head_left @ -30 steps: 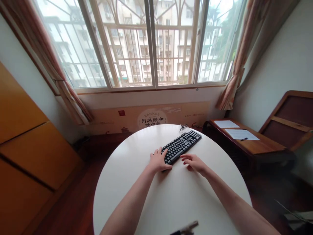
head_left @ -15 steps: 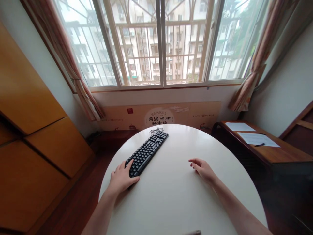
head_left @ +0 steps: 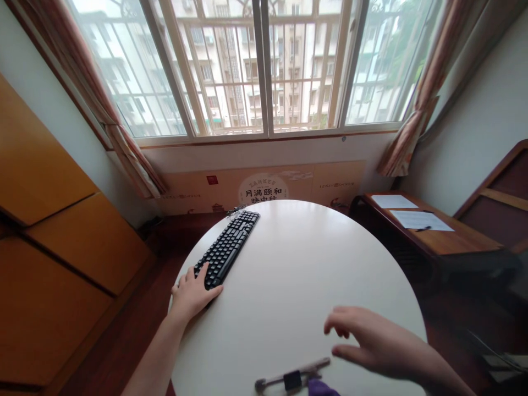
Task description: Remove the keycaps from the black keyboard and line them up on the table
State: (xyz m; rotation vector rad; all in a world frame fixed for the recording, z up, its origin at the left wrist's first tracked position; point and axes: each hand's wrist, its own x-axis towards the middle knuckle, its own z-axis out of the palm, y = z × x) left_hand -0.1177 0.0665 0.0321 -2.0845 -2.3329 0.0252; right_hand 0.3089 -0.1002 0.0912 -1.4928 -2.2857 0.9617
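A black keyboard (head_left: pixel 229 242) lies slantwise along the left side of the round white table (head_left: pixel 284 264), its cord (head_left: pixel 236 210) bunched at the far end. My left hand (head_left: pixel 193 290) grips the keyboard's near end, thumb on the right side and fingers over the keys and left edge. Toward the table's near edge, my right hand (head_left: pixel 357 335) hovers with thumb and curled fingers apart, holding nothing. Just left of it lies a slim greyish rod-like item (head_left: pixel 295 378) with a black block on it. A purple thing (head_left: pixel 322 388) beside it is partly cut off by the frame.
At the right stands a low wooden table (head_left: pixel 474 234) with paper sheets (head_left: pixel 421 220) and a pen (head_left: pixel 423 228). Wooden cabinets (head_left: pixel 61 264) fill the left side. Behind the table are a printed board (head_left: pixel 297 184) and a barred window (head_left: pixel 264 71).
My left hand and the keyboard have shifted left, toward the table's edge. My right hand has drawn back nearer to me and opened wider. The rod-like item and purple thing have come into view.
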